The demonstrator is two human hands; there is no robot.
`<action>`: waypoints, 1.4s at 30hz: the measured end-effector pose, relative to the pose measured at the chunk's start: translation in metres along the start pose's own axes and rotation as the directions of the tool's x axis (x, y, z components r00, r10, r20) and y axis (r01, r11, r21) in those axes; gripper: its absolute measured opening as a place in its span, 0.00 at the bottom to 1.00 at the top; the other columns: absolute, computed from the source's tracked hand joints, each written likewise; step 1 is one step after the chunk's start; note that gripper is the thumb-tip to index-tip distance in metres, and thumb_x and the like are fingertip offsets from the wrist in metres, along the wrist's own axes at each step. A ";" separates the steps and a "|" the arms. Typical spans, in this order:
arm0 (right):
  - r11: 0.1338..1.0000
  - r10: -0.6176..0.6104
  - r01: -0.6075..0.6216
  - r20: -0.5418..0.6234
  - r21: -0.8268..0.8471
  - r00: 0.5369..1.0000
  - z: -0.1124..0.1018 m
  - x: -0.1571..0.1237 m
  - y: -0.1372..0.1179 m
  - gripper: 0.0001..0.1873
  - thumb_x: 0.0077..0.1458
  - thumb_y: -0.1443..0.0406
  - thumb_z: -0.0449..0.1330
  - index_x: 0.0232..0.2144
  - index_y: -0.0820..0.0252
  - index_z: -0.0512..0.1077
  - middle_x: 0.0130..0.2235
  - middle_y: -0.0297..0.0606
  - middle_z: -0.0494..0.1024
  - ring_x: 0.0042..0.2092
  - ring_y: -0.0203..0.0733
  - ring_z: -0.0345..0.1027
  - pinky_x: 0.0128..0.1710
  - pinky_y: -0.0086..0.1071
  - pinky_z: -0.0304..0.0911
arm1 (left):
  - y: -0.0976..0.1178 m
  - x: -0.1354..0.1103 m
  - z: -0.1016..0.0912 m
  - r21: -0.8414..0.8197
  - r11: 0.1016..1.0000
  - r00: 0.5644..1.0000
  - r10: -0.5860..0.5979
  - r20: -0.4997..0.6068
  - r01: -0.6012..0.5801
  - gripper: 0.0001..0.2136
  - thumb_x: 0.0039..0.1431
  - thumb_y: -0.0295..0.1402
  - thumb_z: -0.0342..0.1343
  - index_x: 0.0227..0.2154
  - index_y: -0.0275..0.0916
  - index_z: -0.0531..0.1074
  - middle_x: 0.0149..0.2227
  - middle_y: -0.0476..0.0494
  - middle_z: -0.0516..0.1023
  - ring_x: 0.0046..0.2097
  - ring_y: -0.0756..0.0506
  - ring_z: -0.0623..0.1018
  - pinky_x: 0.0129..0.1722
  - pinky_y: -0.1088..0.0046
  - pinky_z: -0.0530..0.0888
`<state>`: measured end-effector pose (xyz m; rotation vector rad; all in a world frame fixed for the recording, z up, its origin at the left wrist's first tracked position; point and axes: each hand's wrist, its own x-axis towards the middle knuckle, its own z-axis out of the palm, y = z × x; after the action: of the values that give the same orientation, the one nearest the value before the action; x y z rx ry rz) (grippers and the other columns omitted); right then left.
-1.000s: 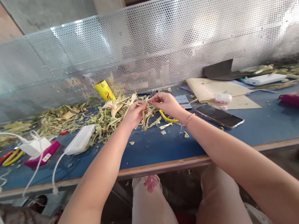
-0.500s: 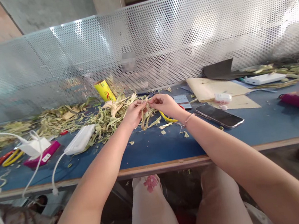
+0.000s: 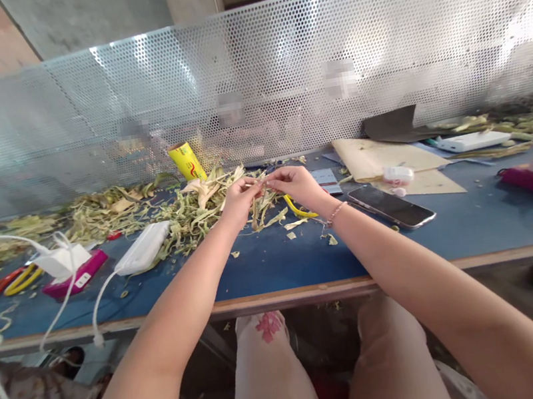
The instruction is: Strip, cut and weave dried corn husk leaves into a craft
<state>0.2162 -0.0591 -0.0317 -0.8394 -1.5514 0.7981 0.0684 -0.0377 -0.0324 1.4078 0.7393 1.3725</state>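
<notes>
Over the dry leaves, left hand and right hand pinch close together, anything held indiscernible

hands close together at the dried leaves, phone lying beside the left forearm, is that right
The phone lies beside the right forearm, not the left; the head view shows it. The left hand and right hand are indeed close together at the dried leaves.
</notes>
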 end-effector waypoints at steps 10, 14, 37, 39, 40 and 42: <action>0.990 -0.111 0.106 -0.050 -0.092 0.993 -0.002 0.000 -0.001 0.05 0.41 0.64 0.61 0.23 0.61 0.74 0.30 0.38 0.76 0.34 0.39 0.69 0.37 0.34 0.64 | 0.002 -0.001 0.003 0.066 0.998 0.999 0.012 -0.033 -0.009 0.09 0.38 0.32 0.62 0.21 0.36 0.69 0.20 0.53 0.70 0.24 0.55 0.69 0.30 0.77 0.67; 0.998 -0.033 0.032 -0.028 -0.049 0.999 -0.001 0.000 -0.001 0.07 0.40 0.62 0.62 0.22 0.61 0.73 0.29 0.38 0.76 0.33 0.39 0.69 0.36 0.34 0.64 | 0.000 -0.001 0.001 0.114 0.993 0.999 0.041 -0.014 -0.039 0.08 0.38 0.33 0.62 0.21 0.36 0.69 0.19 0.52 0.70 0.24 0.54 0.70 0.30 0.76 0.67; 0.969 -0.034 0.032 -0.005 -0.246 0.999 0.000 -0.002 -0.007 0.04 0.43 0.65 0.56 0.22 0.61 0.67 0.25 0.34 0.70 0.27 0.35 0.61 0.29 0.30 0.58 | 0.001 -0.002 0.002 0.030 1.000 0.999 0.007 0.045 -0.008 0.13 0.34 0.37 0.65 0.21 0.36 0.69 0.20 0.53 0.70 0.26 0.53 0.70 0.32 0.74 0.67; 0.951 -0.055 0.055 0.008 -0.304 0.998 0.000 -0.003 -0.008 0.03 0.43 0.66 0.55 0.21 0.61 0.66 0.25 0.34 0.70 0.27 0.35 0.61 0.30 0.30 0.57 | 0.001 -0.002 0.002 0.060 0.998 0.999 0.019 0.044 -0.021 0.13 0.34 0.37 0.65 0.21 0.35 0.69 0.20 0.53 0.70 0.25 0.53 0.70 0.31 0.75 0.67; 0.941 -0.064 0.067 0.020 -0.330 0.998 0.000 -0.003 -0.007 0.04 0.43 0.66 0.55 0.21 0.61 0.66 0.25 0.34 0.70 0.27 0.35 0.61 0.29 0.30 0.57 | 0.001 -0.002 0.002 0.074 0.997 0.999 0.024 0.043 -0.027 0.13 0.35 0.37 0.65 0.21 0.35 0.70 0.20 0.53 0.70 0.25 0.54 0.69 0.31 0.75 0.67; 0.926 -0.087 0.097 0.044 -0.365 0.995 0.001 -0.003 -0.006 0.04 0.43 0.66 0.54 0.20 0.60 0.64 0.24 0.34 0.70 0.27 0.35 0.61 0.30 0.30 0.57 | 0.001 -0.003 0.002 0.095 0.995 0.999 0.032 0.037 -0.036 0.12 0.35 0.37 0.65 0.22 0.35 0.70 0.20 0.53 0.70 0.25 0.54 0.69 0.30 0.76 0.66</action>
<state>0.2155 -0.0650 -0.0281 -1.0190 -1.7809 0.4563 0.0699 -0.0411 -0.0322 1.5225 0.7696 1.3496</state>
